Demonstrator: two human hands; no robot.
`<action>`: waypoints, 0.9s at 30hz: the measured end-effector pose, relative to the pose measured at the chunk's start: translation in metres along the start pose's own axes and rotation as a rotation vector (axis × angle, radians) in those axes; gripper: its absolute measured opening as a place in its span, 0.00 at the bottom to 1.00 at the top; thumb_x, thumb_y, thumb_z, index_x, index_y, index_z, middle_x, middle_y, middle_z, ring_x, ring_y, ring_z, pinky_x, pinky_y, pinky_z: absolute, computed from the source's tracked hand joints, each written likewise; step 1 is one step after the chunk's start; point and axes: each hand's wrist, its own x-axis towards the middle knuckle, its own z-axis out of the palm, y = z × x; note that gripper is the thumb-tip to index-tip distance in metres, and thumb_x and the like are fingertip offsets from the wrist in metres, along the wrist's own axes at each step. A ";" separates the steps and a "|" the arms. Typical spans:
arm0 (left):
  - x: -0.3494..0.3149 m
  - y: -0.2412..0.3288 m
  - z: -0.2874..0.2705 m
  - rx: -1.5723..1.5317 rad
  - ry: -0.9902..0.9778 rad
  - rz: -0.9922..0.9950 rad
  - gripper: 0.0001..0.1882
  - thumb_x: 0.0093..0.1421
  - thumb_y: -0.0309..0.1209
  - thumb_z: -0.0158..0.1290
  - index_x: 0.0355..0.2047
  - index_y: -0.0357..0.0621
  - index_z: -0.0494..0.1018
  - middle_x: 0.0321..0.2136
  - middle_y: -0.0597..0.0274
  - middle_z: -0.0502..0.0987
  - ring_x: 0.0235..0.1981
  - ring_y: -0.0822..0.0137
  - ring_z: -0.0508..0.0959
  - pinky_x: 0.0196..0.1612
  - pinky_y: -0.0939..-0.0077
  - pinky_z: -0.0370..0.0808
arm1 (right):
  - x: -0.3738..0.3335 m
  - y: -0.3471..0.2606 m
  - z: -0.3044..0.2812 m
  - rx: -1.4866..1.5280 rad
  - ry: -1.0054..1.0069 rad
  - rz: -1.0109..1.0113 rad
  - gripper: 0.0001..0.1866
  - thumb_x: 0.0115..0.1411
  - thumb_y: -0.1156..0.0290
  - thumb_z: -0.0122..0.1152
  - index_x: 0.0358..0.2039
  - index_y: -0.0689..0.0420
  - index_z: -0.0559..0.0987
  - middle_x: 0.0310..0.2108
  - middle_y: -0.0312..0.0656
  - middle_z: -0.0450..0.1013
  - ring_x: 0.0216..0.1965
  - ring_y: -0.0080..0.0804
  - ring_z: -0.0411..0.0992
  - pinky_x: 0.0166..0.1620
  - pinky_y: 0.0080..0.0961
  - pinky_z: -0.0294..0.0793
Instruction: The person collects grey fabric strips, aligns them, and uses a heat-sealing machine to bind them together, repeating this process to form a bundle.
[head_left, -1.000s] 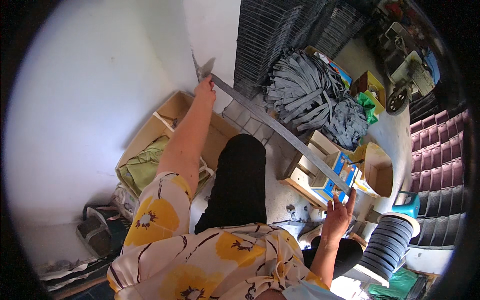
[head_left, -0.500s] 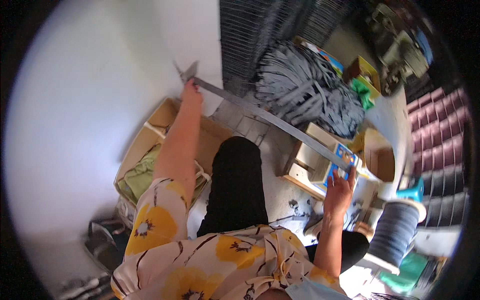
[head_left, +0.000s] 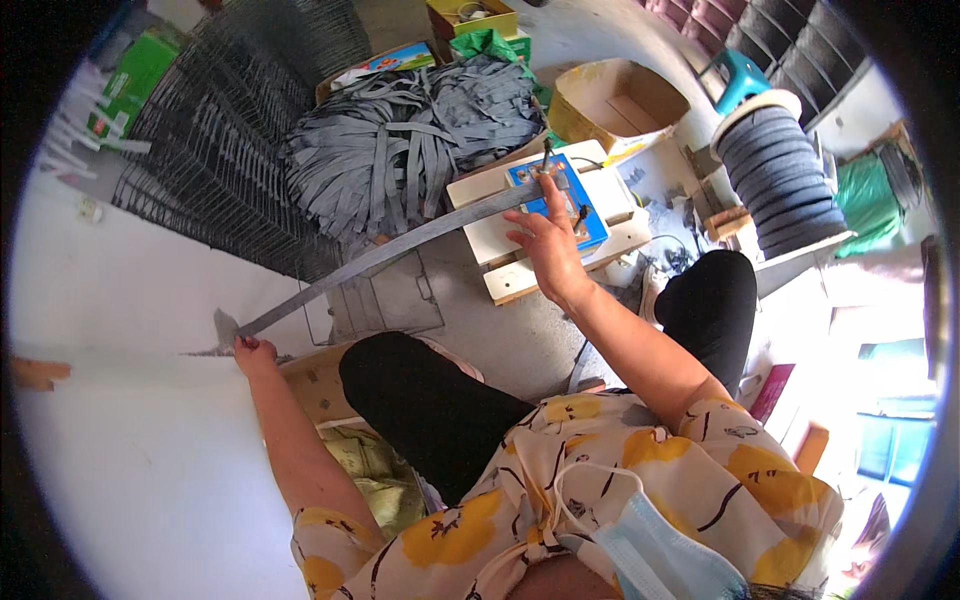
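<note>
A long grey webbing strap (head_left: 390, 250) stretches taut from the left toward a blue-topped device on a pale board (head_left: 494, 238). My left hand (head_left: 257, 352) is closed in a pinch at the strap's lower left end, beside a grey stain on the white wall. My right hand (head_left: 550, 243) lies over the blue plate (head_left: 590, 222), its fingers spread and the index fingertip at the strap's other end. Black upright knobs stand on the plate. Whether that finger presses the strap is not clear.
A big heap of grey straps (head_left: 400, 150) lies beyond, beside black wire racks (head_left: 225, 140). An open cardboard box (head_left: 620, 105) and a large spool of dark webbing (head_left: 780, 180) stand to the right. Near my left leg is a carton with green cloth (head_left: 375, 470).
The view has swung right, so the device and strap heap now appear further left. The strap stays stretched between my hands, left hand still pinching its end, right hand still over the device.
</note>
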 end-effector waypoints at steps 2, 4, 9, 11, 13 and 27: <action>0.006 0.012 -0.004 -0.023 0.015 -0.037 0.13 0.59 0.43 0.53 0.21 0.58 0.64 0.14 0.78 0.66 0.17 0.81 0.65 0.22 0.76 0.57 | 0.006 0.004 0.000 0.052 -0.014 -0.009 0.37 0.56 0.79 0.41 0.67 0.51 0.48 0.59 0.39 0.57 0.46 0.28 0.69 0.46 0.28 0.68; 0.015 0.038 -0.014 -0.028 0.031 -0.032 0.13 0.58 0.43 0.54 0.21 0.59 0.64 0.12 0.79 0.65 0.15 0.81 0.65 0.23 0.76 0.57 | 0.008 0.003 0.008 0.102 -0.020 0.012 0.37 0.56 0.79 0.42 0.66 0.51 0.48 0.57 0.39 0.59 0.46 0.29 0.69 0.46 0.28 0.68; 0.005 0.008 0.005 -0.040 0.100 -0.049 0.14 0.59 0.42 0.54 0.20 0.59 0.64 0.12 0.79 0.65 0.14 0.81 0.65 0.24 0.77 0.59 | 0.018 0.004 0.002 0.060 0.030 0.007 0.36 0.55 0.77 0.44 0.66 0.52 0.50 0.55 0.41 0.60 0.46 0.30 0.69 0.46 0.28 0.68; 0.005 0.048 -0.005 -0.086 0.102 -0.003 0.14 0.59 0.41 0.54 0.20 0.59 0.64 0.12 0.79 0.65 0.14 0.81 0.64 0.25 0.78 0.60 | 0.017 -0.001 0.014 0.112 -0.022 0.016 0.37 0.54 0.77 0.44 0.66 0.53 0.50 0.55 0.41 0.60 0.46 0.30 0.69 0.45 0.28 0.69; 0.006 0.030 -0.003 -0.036 0.074 -0.025 0.14 0.59 0.41 0.54 0.20 0.58 0.64 0.12 0.78 0.65 0.14 0.81 0.65 0.25 0.78 0.60 | 0.021 0.001 0.007 0.110 0.000 0.023 0.37 0.54 0.77 0.44 0.66 0.53 0.50 0.55 0.41 0.60 0.45 0.29 0.69 0.44 0.28 0.69; -0.045 0.009 0.022 0.066 0.048 0.003 0.16 0.56 0.42 0.55 0.17 0.59 0.62 0.11 0.81 0.63 0.13 0.80 0.63 0.21 0.79 0.58 | 0.022 0.002 -0.007 0.161 0.014 0.036 0.37 0.52 0.74 0.45 0.65 0.53 0.51 0.62 0.38 0.54 0.44 0.29 0.69 0.46 0.29 0.67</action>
